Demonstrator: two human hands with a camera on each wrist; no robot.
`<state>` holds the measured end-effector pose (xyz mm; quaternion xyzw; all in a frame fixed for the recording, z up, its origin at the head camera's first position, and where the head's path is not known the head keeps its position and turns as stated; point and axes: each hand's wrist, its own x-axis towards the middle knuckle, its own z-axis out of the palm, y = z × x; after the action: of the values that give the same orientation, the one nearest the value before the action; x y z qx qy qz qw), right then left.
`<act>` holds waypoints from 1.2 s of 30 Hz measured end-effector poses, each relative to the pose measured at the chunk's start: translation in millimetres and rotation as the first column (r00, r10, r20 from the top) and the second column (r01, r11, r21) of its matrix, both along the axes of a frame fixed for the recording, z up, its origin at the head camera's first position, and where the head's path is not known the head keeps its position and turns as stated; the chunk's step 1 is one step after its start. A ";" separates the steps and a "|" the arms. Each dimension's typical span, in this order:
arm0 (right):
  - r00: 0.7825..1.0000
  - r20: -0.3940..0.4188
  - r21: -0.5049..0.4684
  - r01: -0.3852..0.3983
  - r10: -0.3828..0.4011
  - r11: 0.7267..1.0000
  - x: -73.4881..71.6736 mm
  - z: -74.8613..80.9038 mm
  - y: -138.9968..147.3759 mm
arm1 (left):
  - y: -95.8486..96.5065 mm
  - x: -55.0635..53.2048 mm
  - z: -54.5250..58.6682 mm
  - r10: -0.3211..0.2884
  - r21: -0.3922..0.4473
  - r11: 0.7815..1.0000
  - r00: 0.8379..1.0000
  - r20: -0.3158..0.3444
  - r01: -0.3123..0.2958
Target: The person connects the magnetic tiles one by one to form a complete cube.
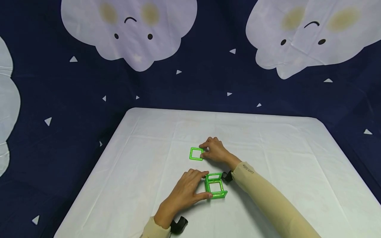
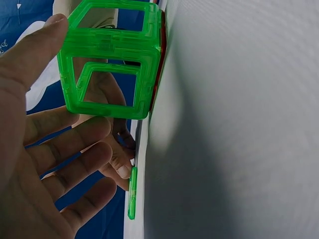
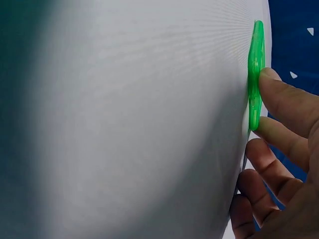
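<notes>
Several green square magnetic tiles form a small open box (image 1: 218, 195) on the white table, with a thin red strip (image 2: 158, 64) showing along its base in the left wrist view. My left hand (image 1: 186, 186) holds this box from its left side, thumb on the near wall and index finger by the far one; the other fingers touch nothing. Farther back, a single green square magnetic tile (image 1: 191, 154) lies flat. My right hand (image 1: 217, 150) pinches its right edge between thumb and index finger. In the right wrist view that tile (image 3: 255, 74) appears edge-on.
A white cloth-covered table (image 1: 134, 185) spreads around both hands. Behind it hangs a dark blue backdrop (image 1: 202, 89) with clouds and small white triangles. Black wrist straps (image 1: 179, 225) sit at both cuffs; the right one is close to the box.
</notes>
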<state>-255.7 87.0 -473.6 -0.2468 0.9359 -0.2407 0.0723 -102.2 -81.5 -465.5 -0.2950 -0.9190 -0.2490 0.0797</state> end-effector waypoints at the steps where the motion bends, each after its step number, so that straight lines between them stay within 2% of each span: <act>1: 1.000 -0.003 0.001 0.000 0.000 1.000 -0.1 -0.2 0.1 | 0.1 -0.1 -0.1 0.000 -0.001 1.000 1.000 -0.001 0.000; 9: 1.000 -0.008 -0.020 0.012 -0.012 1.000 0.6 0.0 -0.1 | 0.0 -0.7 0.0 0.000 0.006 1.000 1.000 -0.003 0.000; 18: 0.997 0.045 -0.096 0.071 -0.067 0.993 0.3 -0.5 2.3 | 0.0 -0.3 -0.8 -0.019 0.045 0.999 1.000 -0.001 0.019; 26: 0.995 0.081 -0.163 0.069 -0.056 0.984 1.4 0.4 8.0 | 0.7 -0.2 -0.4 -0.025 0.047 0.999 0.999 -0.021 0.026; 31: 0.995 0.071 -0.183 0.076 -0.064 0.980 3.8 3.1 11.1 | 1.1 0.4 -0.5 -0.017 0.030 0.999 1.000 -0.026 0.018; 36: 0.997 0.026 -0.207 0.074 -0.070 0.976 5.3 6.4 14.6 | 1.2 0.6 -1.0 -0.013 0.032 0.999 0.999 -0.045 0.014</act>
<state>-250.4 101.6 -467.2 -0.2169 0.9132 -0.3419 0.0460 -101.6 -80.2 -466.4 -0.3053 -0.9108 -0.2578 0.1034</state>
